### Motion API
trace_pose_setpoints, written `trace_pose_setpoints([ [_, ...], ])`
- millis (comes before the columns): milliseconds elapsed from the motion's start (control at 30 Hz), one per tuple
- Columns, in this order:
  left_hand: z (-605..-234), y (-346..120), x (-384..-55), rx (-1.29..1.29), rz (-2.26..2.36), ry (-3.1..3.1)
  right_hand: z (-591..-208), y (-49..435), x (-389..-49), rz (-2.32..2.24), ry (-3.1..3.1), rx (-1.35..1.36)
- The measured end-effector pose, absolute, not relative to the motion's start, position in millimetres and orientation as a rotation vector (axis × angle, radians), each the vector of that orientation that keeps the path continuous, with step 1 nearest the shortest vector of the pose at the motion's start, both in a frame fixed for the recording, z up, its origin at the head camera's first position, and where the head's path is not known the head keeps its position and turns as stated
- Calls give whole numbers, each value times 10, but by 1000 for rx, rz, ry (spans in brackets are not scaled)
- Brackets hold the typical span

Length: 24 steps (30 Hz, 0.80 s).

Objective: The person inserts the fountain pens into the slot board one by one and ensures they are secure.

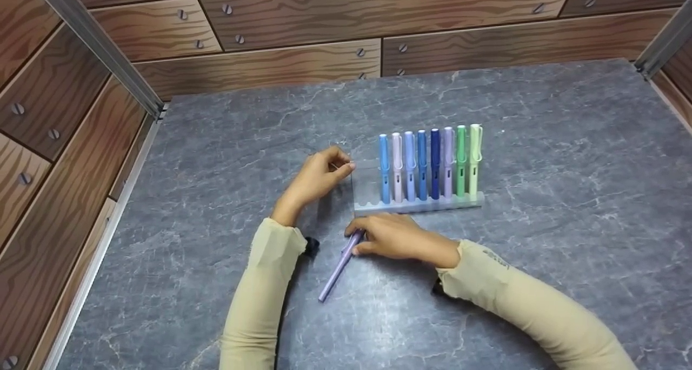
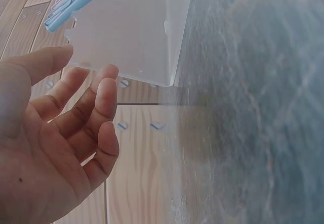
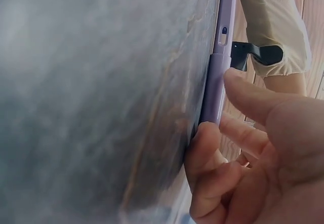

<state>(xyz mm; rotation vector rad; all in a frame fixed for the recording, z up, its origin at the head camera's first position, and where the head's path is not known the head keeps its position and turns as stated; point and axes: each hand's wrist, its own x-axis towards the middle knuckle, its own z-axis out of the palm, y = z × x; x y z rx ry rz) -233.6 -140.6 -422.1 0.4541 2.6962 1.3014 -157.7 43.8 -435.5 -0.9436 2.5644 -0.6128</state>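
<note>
A clear plastic pen stand (image 1: 363, 207) holds several capped pens (image 1: 435, 164) upright in a row, from blue and lilac to green. My left hand (image 1: 319, 176) pinches the stand's left edge between thumb and fingers; in the left wrist view the thumb (image 2: 53, 62) lies at the panel's edge. In front of the stand, a purple pen (image 1: 336, 275) lies slanted on the table. With thumb and fingers, my right hand (image 1: 394, 237) grips the pen's far end. In the right wrist view the purple pen (image 3: 216, 82) lies along the tabletop.
The grey marbled table (image 1: 216, 159) spreads around the stand. Wood-patterned panels (image 1: 303, 18) stand behind it and to the left, with metal posts (image 1: 102, 45) at the corners. Notches at the left of the stand's ledge carry no pens.
</note>
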Motion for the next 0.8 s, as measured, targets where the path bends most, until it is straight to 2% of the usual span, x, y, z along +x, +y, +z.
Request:
trace_pose_setpoints([
  [300,-4205,-1397,-2328,435,1300,2695,-4354,485,-1610,-667,2514,-993],
  [800,-4205,-1399,-2320,443,1299,2711,-4343,499,-1579,-612,2524,-926],
])
